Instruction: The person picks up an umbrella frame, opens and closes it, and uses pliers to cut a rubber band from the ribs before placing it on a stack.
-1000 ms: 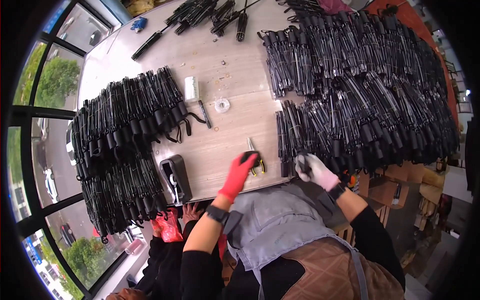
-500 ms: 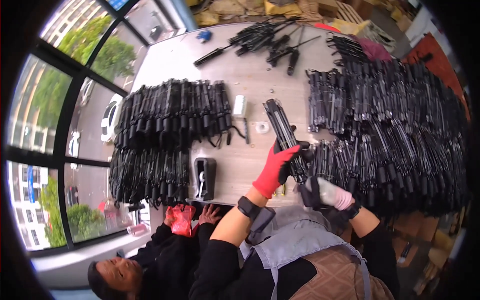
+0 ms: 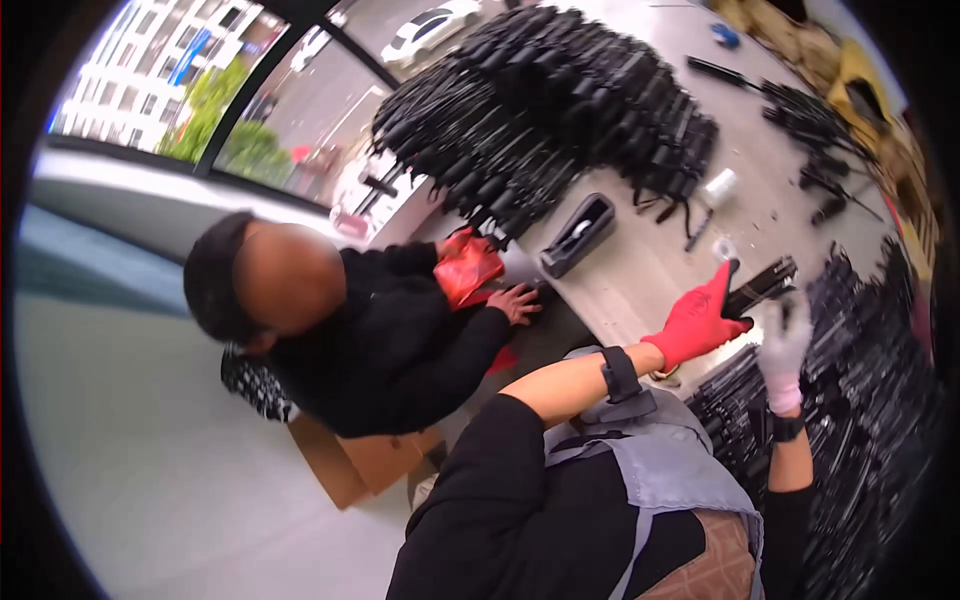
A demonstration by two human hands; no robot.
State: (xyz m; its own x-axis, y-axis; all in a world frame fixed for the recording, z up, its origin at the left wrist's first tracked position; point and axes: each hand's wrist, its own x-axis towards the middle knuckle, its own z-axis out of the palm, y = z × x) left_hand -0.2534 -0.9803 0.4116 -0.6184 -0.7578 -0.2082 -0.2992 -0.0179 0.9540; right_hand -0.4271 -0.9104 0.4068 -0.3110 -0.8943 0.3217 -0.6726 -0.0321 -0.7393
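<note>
My left hand, in a red glove with dark fingertips, is closed around a folded black umbrella frame. The frame slants up to the right above the table's near edge. Beside its right side is my right hand, in a pale glove with a pink cuff. Its fingers reach up to the frame and seem to touch it, but blur hides whether they grip. Close under both hands lies a big heap of similar umbrella frames. A white tape roll lies on the table just beyond my left hand.
Another large stack of umbrella frames covers the table's window side. Nearer are a black tape dispenser, a white cylinder and loose frames. A seated person at my left holds a red packet.
The view has swung left, bringing the seated person further in. My right hand has shifted from the frame's handle end up beside its shaft; my left hand still holds the frame.
</note>
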